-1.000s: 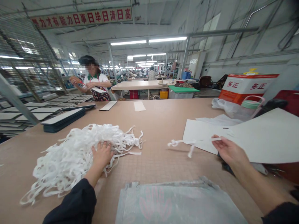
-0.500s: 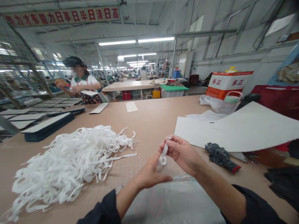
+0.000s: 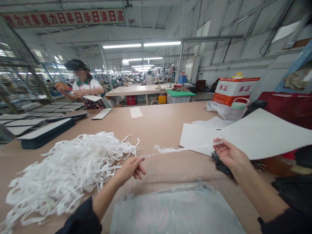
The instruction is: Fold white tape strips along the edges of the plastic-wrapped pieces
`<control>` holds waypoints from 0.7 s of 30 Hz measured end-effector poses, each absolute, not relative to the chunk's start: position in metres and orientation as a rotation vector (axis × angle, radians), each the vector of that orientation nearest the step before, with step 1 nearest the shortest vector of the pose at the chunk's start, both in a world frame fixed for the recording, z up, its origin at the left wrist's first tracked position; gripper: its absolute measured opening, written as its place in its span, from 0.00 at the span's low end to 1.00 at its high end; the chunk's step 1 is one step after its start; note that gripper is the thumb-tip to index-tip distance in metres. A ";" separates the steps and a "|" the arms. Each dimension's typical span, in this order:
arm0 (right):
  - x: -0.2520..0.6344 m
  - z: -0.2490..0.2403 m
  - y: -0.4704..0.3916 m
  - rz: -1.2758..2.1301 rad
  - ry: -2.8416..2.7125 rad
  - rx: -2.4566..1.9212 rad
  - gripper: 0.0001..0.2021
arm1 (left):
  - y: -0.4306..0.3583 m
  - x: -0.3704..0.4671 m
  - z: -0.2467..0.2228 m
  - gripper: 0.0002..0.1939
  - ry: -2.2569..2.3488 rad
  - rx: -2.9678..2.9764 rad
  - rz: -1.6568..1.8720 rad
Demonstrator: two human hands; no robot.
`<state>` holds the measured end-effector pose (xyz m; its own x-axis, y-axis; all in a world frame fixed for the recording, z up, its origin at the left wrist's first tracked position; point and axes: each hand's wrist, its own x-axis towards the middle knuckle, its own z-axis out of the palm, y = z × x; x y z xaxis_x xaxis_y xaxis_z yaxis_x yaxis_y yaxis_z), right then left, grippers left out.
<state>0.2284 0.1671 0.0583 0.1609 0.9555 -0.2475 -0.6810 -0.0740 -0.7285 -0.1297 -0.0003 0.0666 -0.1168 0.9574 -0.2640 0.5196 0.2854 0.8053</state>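
Observation:
A thin white ribbon [image 3: 170, 150] runs across the space between my two hands, loose and rippled in its middle. My left hand [image 3: 131, 168] pinches one end between thumb and forefinger, near the right edge of a big tangled pile of white ribbons [image 3: 73, 169]. Further right, my right hand [image 3: 230, 154] grips the other end, whose short tip sticks out past the fingers. Below both hands, close to me, lies a cloudy plastic sheet [image 3: 175, 211] with faint pink print. Behind my right hand a dark glove [image 3: 220, 165] is partly hidden.
Large white sheets [image 3: 263, 136] cover the table's right side, with a red-and-white tin [image 3: 235, 91] behind. A stack of dark-edged panels [image 3: 47, 133] stands at left. Across the table [image 3: 161, 126], a co-worker [image 3: 84, 84] holds a panel.
My hands have moved apart, left hand toward the pile and right hand toward the white sheets. The ribbon, bunched between them before, is now drawn out. The plastic sheet shows more.

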 end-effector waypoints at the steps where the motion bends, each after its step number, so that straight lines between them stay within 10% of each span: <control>1: 0.239 0.059 0.172 1.369 -0.397 -0.879 0.08 | 0.004 -0.142 0.065 0.27 1.851 1.333 0.681; 11: 0.213 0.095 0.136 1.404 -0.964 -0.921 0.08 | 0.010 -0.165 0.068 0.23 2.360 1.633 0.615; 21: 0.089 0.081 0.042 1.602 -1.818 -0.805 0.15 | -0.023 -0.052 0.099 0.13 1.377 1.337 1.085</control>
